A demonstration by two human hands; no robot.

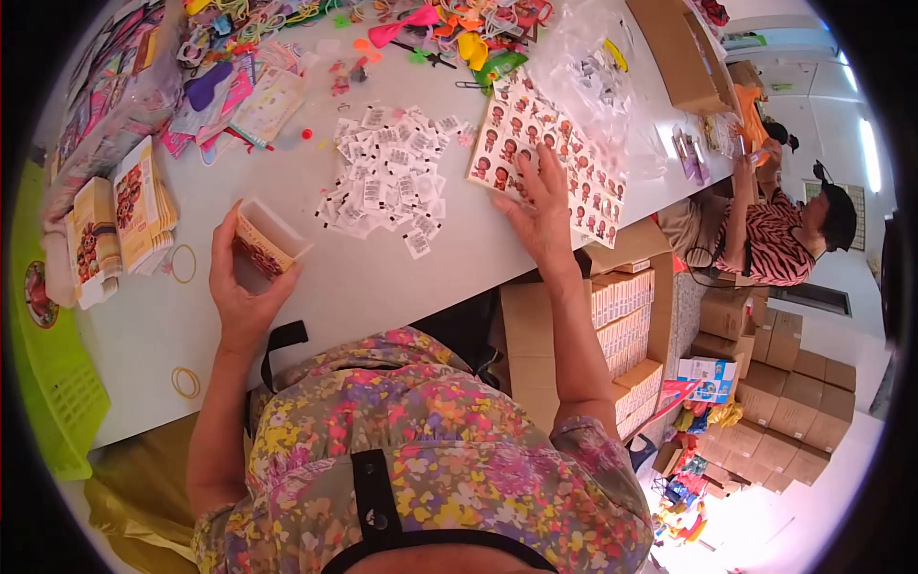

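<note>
My left hand (239, 311) is closed round a small printed carton (272, 247), holding it upright with its top open. My right hand (545, 215) lies with fingers spread on sheets of cartoon-figure stickers (595, 182); whether it pinches one cannot be told. Between my hands, a heap of small white printed packets (387, 172) lies on the table. Left of the carton stand stacks of flat, unfolded cartons (145, 210) beside a loose rubber band (184, 264).
Small colourful trinkets (459, 29) and a clear plastic bag (598, 77) cover the far side. A lime-green basket (53, 383) stands at the left. Below my right arm, a cardboard box (535, 354) holds rows of small cartons. Another person (779, 230) works at the right.
</note>
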